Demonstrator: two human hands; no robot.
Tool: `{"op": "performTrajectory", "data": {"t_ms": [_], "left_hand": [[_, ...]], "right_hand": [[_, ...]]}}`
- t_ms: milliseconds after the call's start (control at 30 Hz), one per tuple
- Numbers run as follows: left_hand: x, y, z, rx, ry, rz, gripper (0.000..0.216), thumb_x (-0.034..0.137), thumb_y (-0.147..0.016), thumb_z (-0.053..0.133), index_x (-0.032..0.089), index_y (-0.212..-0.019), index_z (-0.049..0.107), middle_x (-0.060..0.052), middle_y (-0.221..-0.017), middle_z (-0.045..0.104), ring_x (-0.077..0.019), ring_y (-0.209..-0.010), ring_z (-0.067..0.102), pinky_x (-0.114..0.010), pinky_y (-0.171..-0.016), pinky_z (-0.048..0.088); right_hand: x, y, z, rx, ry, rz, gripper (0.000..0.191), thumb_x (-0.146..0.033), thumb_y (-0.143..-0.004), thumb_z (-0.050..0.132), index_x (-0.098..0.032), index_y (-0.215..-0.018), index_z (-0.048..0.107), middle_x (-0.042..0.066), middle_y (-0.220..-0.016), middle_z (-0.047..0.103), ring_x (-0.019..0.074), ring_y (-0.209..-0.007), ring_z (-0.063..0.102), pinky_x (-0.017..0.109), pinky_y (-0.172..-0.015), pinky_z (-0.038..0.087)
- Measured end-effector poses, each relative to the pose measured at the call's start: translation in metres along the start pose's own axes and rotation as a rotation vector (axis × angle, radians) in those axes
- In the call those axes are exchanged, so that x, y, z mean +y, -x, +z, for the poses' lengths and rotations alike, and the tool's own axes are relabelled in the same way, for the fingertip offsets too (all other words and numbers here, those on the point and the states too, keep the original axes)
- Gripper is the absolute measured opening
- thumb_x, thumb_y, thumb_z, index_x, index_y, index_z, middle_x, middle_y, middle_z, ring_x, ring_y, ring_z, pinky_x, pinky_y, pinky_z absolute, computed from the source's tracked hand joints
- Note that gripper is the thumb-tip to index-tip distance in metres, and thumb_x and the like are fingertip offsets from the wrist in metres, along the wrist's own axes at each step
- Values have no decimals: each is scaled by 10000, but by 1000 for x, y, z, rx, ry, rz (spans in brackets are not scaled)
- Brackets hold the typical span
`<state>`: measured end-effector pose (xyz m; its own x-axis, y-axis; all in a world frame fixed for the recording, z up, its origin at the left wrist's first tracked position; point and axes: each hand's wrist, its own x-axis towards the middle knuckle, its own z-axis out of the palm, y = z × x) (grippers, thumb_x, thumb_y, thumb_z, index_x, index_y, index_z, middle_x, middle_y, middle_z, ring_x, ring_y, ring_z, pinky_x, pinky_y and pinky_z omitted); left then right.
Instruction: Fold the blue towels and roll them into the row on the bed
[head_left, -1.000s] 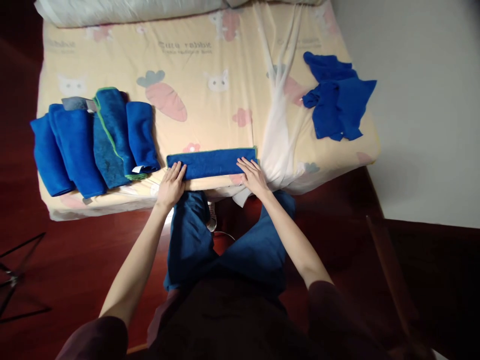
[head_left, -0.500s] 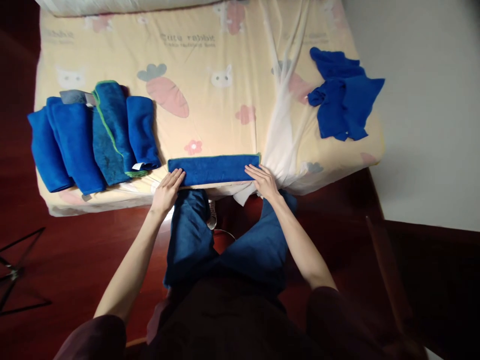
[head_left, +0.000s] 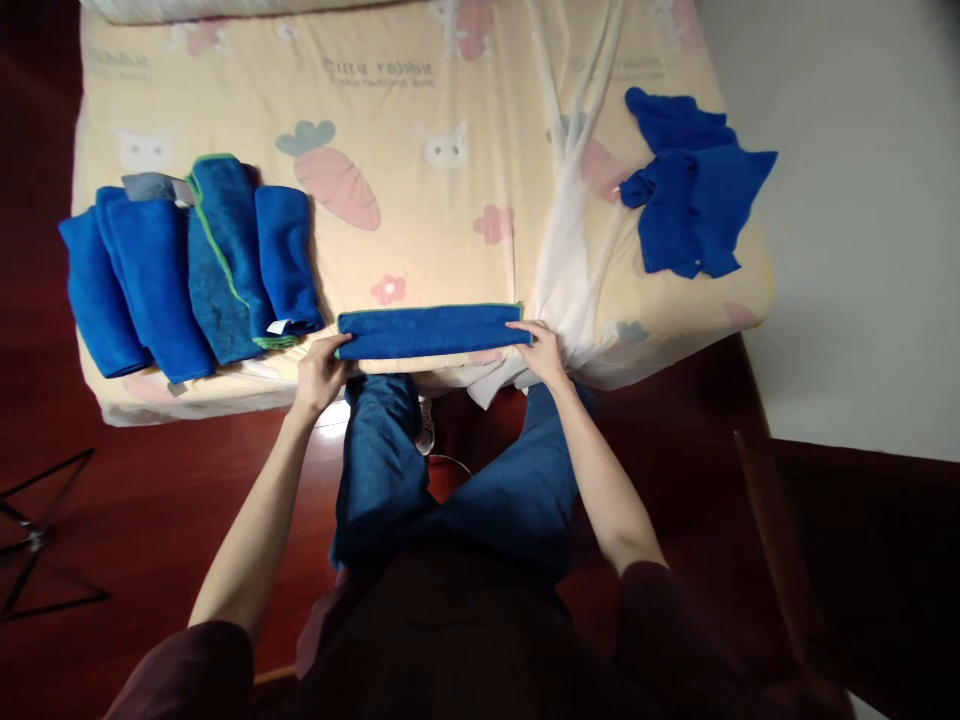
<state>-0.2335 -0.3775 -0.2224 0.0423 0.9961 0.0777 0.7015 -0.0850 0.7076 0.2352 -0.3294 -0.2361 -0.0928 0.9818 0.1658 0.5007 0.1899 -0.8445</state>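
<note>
A blue towel (head_left: 435,332) with a thin green edge is folded into a long narrow strip near the front edge of the bed. My left hand (head_left: 322,370) pinches its left end between thumb and fingers. At the other end, my right hand (head_left: 541,350) grips the right corner the same way. Left of the strip lies a row of several rolled or folded towels, the nearest being a blue rolled towel (head_left: 285,255) with a white tag.
The bed (head_left: 420,220) wears a yellow sheet printed with carrots and rabbits. Crumpled blue cloths (head_left: 686,190) lie at its right. White bunched fabric (head_left: 559,260) runs down beside my right hand. A black tripod leg (head_left: 45,540) stands on the floor at left.
Both hands have gone from lying flat on the towel strip to pinching its two ends. The strip looks narrower, its near edge shifted away from me.
</note>
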Motion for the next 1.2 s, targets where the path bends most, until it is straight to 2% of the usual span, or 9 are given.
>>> {"op": "performTrajectory", "data": {"t_ms": [167, 300, 467, 600, 733, 900, 1000, 1100, 1200], "left_hand": [[8, -8, -1, 41, -17, -27, 450, 368, -937, 534, 171, -1311, 689, -153, -1314, 701, -304, -1189, 655, -436, -1006, 561], [14, -10, 0, 134, -25, -69, 497, 495, -973, 558, 159, -1318, 680, -154, -1207, 685, -249, -978, 662, -389, -931, 558], [17, -11, 4, 209, 26, -103, 592, 596, -997, 538, 151, -1381, 604, -72, -954, 648, -191, -803, 609, -335, -828, 533], [20, -14, 8, 215, 68, -118, 566, 576, -1019, 523, 155, -1396, 548, 8, -756, 561, -161, -654, 537, -302, -732, 492], [23, -17, 9, 224, 50, -136, 494, 506, -1024, 505, 156, -1369, 568, 17, -719, 547, -160, -637, 529, -288, -697, 462], [22, -16, 10, 205, -20, -153, 441, 442, -1012, 499, 154, -1321, 627, -3, -735, 568, -184, -681, 563, -321, -768, 485], [21, -16, 12, 179, -69, -163, 455, 419, -1011, 480, 143, -1339, 632, -33, -776, 602, -213, -753, 598, -355, -842, 509], [25, -16, 14, 172, -139, -163, 479, 407, -1019, 457, 125, -1361, 640, -97, -863, 644, -274, -906, 638, -424, -938, 519], [40, -13, 14, 202, -228, -137, 495, 384, -1024, 458, 123, -1405, 636, -201, -1131, 670, -350, -1169, 616, -517, -1082, 469]], "right_hand": [[-2, -3, 0, 18, 38, 59, 339, -146, -819, 646, -218, -1110, 805, 89, -1143, 751, 256, -1122, 683, 424, -1072, 558], [3, -8, 4, 109, 22, 147, 237, -333, -880, 704, -192, -1058, 770, 101, -1079, 719, 251, -1057, 690, 394, -1015, 573], [10, -17, 10, 135, -66, 225, 451, -658, -922, 629, -208, -891, 646, 55, -889, 668, 217, -911, 685, 321, -848, 587], [11, -22, 14, 149, -129, 237, 551, -764, -891, 608, -214, -915, 630, 51, -863, 675, 217, -898, 688, 324, -842, 593], [10, -24, 15, 167, -174, 237, 559, -751, -870, 650, -202, -975, 659, 53, -858, 692, 216, -854, 691, 346, -839, 600], [8, -24, 13, 148, -79, 229, 505, -715, -876, 655, -210, -882, 652, -17, -666, 522, 185, -661, 576, 331, -691, 551], [5, -25, 11, 129, 35, 240, 437, -636, -917, 646, -201, -926, 681, -21, -647, 505, 191, -654, 562, 343, -708, 552], [-3, -25, 8, 139, 220, 222, 335, -478, -948, 666, -180, -1093, 713, 50, -796, 654, 242, -823, 646, 403, -887, 579], [-18, -22, 8, 153, 402, 138, 359, -327, -969, 633, -167, -1287, 682, 149, -1156, 720, 301, -1153, 639, 484, -1104, 512]]}}
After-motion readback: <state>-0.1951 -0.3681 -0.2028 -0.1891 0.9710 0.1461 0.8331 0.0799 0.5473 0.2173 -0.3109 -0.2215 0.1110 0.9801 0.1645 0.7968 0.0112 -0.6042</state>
